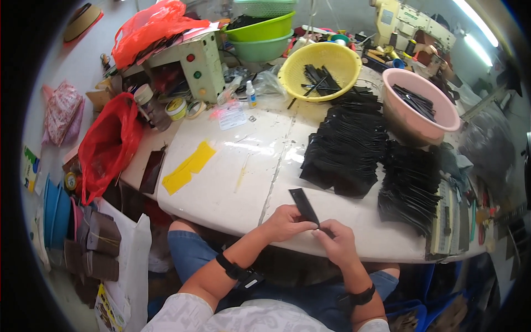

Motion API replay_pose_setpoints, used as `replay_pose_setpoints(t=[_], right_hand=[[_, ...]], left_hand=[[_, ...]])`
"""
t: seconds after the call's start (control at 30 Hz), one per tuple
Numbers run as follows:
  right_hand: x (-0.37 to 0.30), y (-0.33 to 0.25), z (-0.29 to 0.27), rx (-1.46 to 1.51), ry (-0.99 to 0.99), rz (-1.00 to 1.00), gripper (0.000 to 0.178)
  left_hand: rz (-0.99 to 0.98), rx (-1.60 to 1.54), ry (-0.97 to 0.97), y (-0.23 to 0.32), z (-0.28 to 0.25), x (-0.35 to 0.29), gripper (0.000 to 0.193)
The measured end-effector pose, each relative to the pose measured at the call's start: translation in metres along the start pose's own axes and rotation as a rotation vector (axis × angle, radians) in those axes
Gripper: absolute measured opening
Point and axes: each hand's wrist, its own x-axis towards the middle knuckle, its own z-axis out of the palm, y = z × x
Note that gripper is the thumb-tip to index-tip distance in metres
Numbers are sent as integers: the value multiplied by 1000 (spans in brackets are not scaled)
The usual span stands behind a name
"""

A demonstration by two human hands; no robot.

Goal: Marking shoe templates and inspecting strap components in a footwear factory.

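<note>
Between my two hands, just above the table's near edge, is a flat black strip (pixel 303 205). My left hand (pixel 283 224) pinches it along its lower part, thumb on top. My right hand (pixel 337 238) is closed at the strip's lower end, fingertips together close to my left thumb. The strip's upper end sticks out freely, tilted to the left. Two large stacks of thin black pieces lie to the right: a wider stack (pixel 345 141) and a narrower stack (pixel 408 185) beside it.
A yellow colander (pixel 286 80) and a pink basin (pixel 391 105) hold black strips at the back. A yellow piece (pixel 188 167) lies on the white table (pixel 232 202), near a dark phone (pixel 152 171). At left hangs a red plastic bag (pixel 113 133). A sewing machine (pixel 412 27) stands far right.
</note>
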Motion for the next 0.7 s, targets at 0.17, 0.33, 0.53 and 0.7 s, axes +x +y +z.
replay_pose_setpoints(t=[0.17,0.33,0.53,0.7], right_hand=[[4,-5,-9,78,-191,184,15],[2,10,-2,377,-204,237,15],[6,5,-3,237,-222,181,14],[4,12,1,209,-205,129,16]], left_hand=[[-22,-45,141,-8,-13,-7,11],[35,-174,49,-2,-6,-2,13],[10,-127,-37,4,-10,-4,16],[-12,-121,-32,9,-6,-5,16]])
